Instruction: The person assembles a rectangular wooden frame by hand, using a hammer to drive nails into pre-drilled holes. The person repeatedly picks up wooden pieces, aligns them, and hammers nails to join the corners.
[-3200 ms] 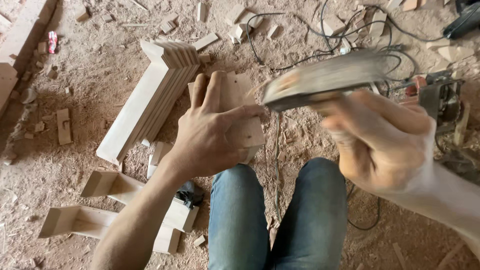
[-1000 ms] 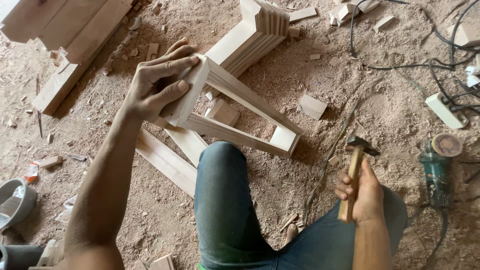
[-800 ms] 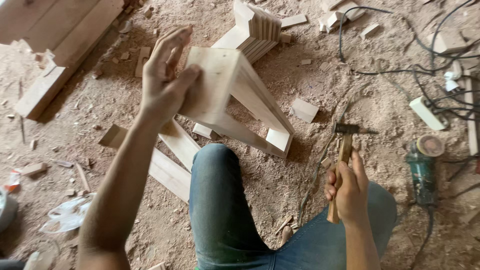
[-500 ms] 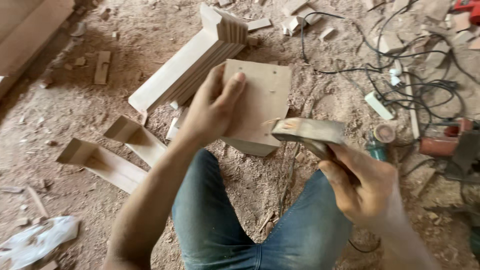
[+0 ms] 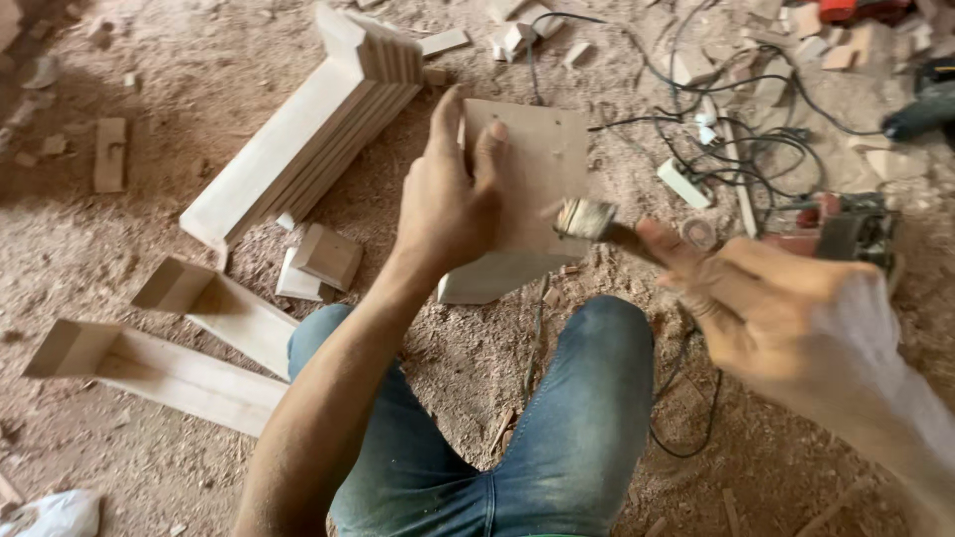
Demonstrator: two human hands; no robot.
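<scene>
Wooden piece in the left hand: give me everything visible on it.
The wooden piece shows a flat, pale, squarish board face with a few small dark dots near its edges. A lighter part juts out below it, over the sawdust floor. The left hand grips its left edge, thumb over the top. The hammer head, blurred, is at its lower right edge.

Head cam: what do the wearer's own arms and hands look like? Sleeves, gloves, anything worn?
Both arms are bare up to the frame edge, with no sleeves in view. The left hand and right hand wear no gloves, and no rings, watch or bands show. The right hand and forearm are motion-blurred, so fine detail there cannot be told. Blue jeans cover the legs below.
</scene>
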